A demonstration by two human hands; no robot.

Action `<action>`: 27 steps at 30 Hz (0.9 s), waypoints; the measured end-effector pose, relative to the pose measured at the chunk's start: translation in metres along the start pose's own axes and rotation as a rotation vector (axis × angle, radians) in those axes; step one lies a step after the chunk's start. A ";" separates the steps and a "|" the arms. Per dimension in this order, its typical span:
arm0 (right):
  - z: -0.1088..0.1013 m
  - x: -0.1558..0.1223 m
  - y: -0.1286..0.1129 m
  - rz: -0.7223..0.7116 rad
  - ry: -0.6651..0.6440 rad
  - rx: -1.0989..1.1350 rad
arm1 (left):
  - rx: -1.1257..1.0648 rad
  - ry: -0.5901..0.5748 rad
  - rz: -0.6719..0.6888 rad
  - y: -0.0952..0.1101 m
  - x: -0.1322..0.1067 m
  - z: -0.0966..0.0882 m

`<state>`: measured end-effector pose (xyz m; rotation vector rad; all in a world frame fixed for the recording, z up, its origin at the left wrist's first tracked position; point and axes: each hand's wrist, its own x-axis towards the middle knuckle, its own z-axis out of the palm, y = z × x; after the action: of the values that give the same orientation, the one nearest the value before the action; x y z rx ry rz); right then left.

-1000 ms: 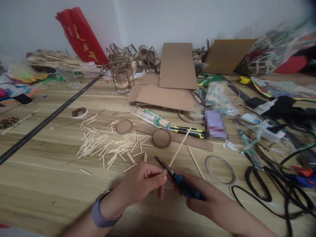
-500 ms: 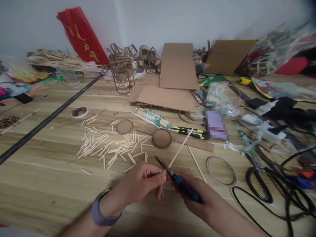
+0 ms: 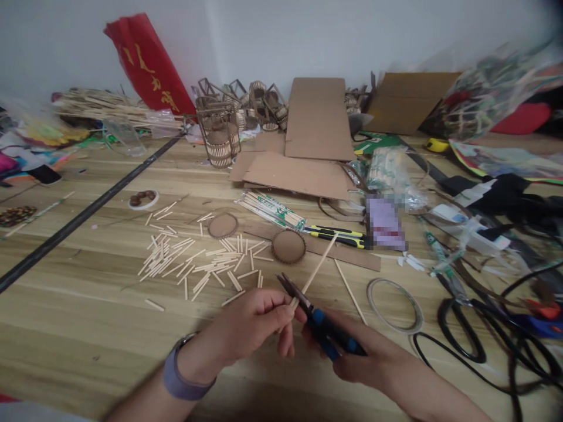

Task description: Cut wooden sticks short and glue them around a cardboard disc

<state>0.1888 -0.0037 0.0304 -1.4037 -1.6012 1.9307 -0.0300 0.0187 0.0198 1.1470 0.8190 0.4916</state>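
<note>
My left hand (image 3: 257, 322), a lavender band round its wrist, is closed in a pinch on a thin bamboo stick (image 3: 320, 264). The stick slants up and away to the right. Short pale ends show at the fingertips. In my right hand (image 3: 367, 346) are snips (image 3: 323, 325) with black and blue handles, their narrow blades slightly apart and close around the stick by the left fingers. Many short cut stick pieces (image 3: 217, 262) lie scattered to the left. Two round cardboard discs with brown edging, one nearer (image 3: 288, 245) and one farther (image 3: 222, 225), lie beyond.
A loose stick (image 3: 350, 291) and a tape roll (image 3: 370, 302) lie to the right, near black-handled scissors (image 3: 444, 331) and dark cords. Behind are wrapped sticks (image 3: 272, 210), utility knives (image 3: 336, 235), cardboard sheets (image 3: 294, 176) and small slatted buckets (image 3: 219, 149).
The snips' blades and handles have spread from nearly closed to slightly open. The stick's far end now reaches less far up and right. My left hand has barely moved.
</note>
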 end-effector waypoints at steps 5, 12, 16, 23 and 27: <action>0.001 0.001 0.002 0.011 -0.031 0.090 | -0.053 0.021 -0.034 0.002 0.001 0.003; 0.005 0.002 0.003 -0.037 0.029 -0.066 | -0.013 0.047 -0.018 0.003 0.001 0.003; 0.007 0.001 0.000 -0.071 0.060 -0.133 | -0.018 0.051 0.001 0.000 0.002 0.003; 0.013 0.003 -0.001 -0.142 0.164 -0.283 | 0.002 0.034 0.042 -0.005 0.000 0.002; 0.014 0.007 0.005 -0.195 0.196 -0.325 | 0.077 0.052 0.056 -0.005 0.000 0.002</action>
<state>0.1761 -0.0093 0.0219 -1.4364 -1.9339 1.4257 -0.0294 0.0157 0.0156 1.2355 0.8583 0.5421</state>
